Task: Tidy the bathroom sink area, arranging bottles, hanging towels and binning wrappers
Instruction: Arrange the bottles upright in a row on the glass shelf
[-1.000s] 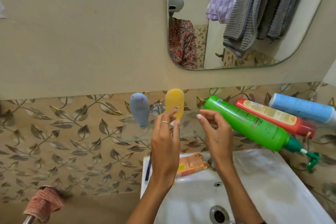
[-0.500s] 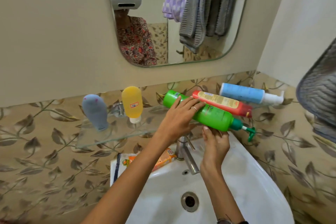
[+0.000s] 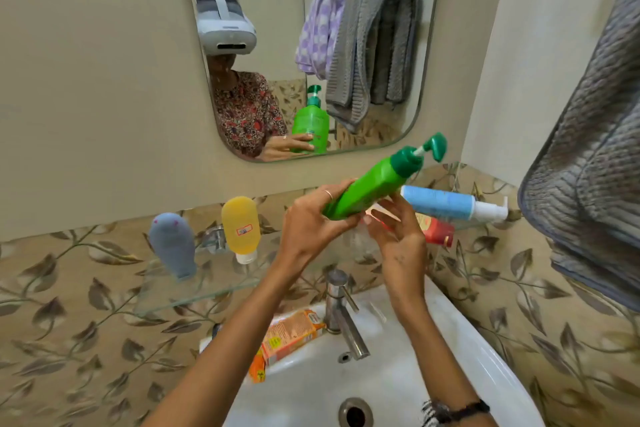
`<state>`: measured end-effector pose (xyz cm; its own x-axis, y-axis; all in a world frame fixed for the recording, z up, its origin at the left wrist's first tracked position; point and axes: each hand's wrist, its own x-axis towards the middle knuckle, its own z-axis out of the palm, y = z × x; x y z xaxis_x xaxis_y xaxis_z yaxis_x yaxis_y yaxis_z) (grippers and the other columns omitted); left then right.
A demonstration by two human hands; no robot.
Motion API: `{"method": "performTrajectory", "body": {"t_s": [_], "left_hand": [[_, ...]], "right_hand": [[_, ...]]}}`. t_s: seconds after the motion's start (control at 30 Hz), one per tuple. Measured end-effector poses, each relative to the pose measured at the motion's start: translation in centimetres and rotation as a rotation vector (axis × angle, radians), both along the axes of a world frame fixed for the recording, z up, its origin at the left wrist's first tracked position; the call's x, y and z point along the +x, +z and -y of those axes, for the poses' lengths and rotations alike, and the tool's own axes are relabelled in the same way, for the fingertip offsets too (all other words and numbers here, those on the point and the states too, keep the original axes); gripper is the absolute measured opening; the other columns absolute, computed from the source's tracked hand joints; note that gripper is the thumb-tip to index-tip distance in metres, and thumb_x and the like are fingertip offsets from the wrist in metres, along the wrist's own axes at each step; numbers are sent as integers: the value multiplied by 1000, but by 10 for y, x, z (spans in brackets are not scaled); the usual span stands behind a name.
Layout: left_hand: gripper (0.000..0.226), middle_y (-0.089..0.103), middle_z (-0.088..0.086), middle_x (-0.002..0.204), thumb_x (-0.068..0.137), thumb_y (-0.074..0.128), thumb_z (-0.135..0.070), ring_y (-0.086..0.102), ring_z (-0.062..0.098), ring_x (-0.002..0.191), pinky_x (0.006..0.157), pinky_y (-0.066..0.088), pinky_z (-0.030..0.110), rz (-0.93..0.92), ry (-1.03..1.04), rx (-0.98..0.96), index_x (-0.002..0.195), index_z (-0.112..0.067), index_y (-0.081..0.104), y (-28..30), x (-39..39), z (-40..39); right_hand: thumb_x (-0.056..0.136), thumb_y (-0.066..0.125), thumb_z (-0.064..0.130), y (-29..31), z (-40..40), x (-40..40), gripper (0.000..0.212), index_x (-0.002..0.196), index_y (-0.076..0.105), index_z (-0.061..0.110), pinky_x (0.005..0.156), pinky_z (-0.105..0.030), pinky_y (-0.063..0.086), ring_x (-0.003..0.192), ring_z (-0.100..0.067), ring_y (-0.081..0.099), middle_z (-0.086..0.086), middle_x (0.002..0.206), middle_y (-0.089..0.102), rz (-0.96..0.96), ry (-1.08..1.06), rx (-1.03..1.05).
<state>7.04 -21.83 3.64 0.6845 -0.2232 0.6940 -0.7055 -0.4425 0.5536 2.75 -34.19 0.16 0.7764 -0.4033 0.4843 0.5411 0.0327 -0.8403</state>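
Observation:
My left hand (image 3: 308, 222) grips the base of a green pump bottle (image 3: 374, 184), which tilts up to the right above the glass shelf (image 3: 194, 291). My right hand (image 3: 398, 236) touches its underside with fingers spread. Behind my hands a blue pump bottle (image 3: 446, 203) and a red bottle (image 3: 436, 230) lie on their sides on the shelf. A yellow bottle (image 3: 241, 225) and a grey bottle (image 3: 172, 244) stand cap down at the shelf's left.
An orange wrapper (image 3: 287, 334) lies on the white sink (image 3: 467, 350) rim left of the steel tap (image 3: 341, 308). A grey towel (image 3: 588, 163) hangs at the right edge. The mirror (image 3: 277, 45) shows a grey and a purple towel hanging.
My left hand moved from the yellow bottle to the green one. Both hands lifted the green bottle off the shelf and swung its pump end upward. The view shifted right.

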Motion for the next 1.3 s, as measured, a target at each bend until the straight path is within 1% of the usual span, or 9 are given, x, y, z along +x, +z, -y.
{"method": "performTrajectory", "body": {"t_s": [0.1,0.2,0.27,0.33,0.5,0.67,0.83,1.03,1.3], "left_hand": [[58,72,6,105,64,81,-24,65,7,91,79,58,38,-139,-52,-160,119,-21,62,18,-3,-8],[43,75,-9,84,66,81,-16,67,-2,76,61,55,17,-266,-140,-259,108,-15,70,36,-4,-17],[28,75,-15,79,68,79,-12,70,2,77,61,52,12,-318,-211,-347,95,-21,73,49,-7,-19],[21,76,-11,78,70,76,-8,72,7,76,63,54,15,-362,-266,-420,85,-23,73,61,-9,-22],[23,75,-14,81,77,69,-7,70,1,79,63,52,12,-345,-247,-471,89,-27,70,70,-15,-29],[38,68,-15,109,83,62,-9,65,-4,97,73,52,10,-308,-19,-547,109,-37,61,23,-30,-38],[48,67,-31,99,82,60,1,63,-4,102,76,51,10,-312,110,-635,109,-39,58,-23,-38,-32],[61,63,-39,100,83,57,6,60,-11,102,77,49,7,-309,188,-545,112,-47,52,-30,-32,-30],[63,59,-24,111,87,54,4,57,-12,104,81,48,6,-300,296,-523,113,-52,45,-40,-29,-31]], "right_hand": [[77,68,17,20,14,15,44,120,57,21,85,-19,52,105,-11,63,2,114,67,-11,267,-40],[77,69,8,35,22,26,43,117,59,18,75,-14,51,98,-4,65,10,104,71,-66,463,-173],[74,73,11,42,23,32,42,112,61,24,68,-10,51,96,-3,67,10,102,73,-110,573,-219],[66,78,20,47,22,37,46,109,63,26,73,-15,53,100,-9,67,6,105,73,-110,644,-205],[58,80,28,53,10,50,45,100,65,30,70,-14,53,93,-5,69,10,98,74,-68,616,-220],[58,80,25,39,-5,64,44,99,65,25,69,-12,52,89,-3,69,12,95,75,-64,642,-228],[66,75,24,18,-12,70,40,104,64,23,71,-15,53,94,-7,69,7,99,74,-115,731,-245],[77,62,20,5,-2,75,32,108,61,22,74,-15,53,98,-6,67,9,103,73,-185,864,-214],[82,60,23,0,-13,77,44,124,50,27,79,-13,50,106,1,61,12,118,63,-155,879,-301]]}}
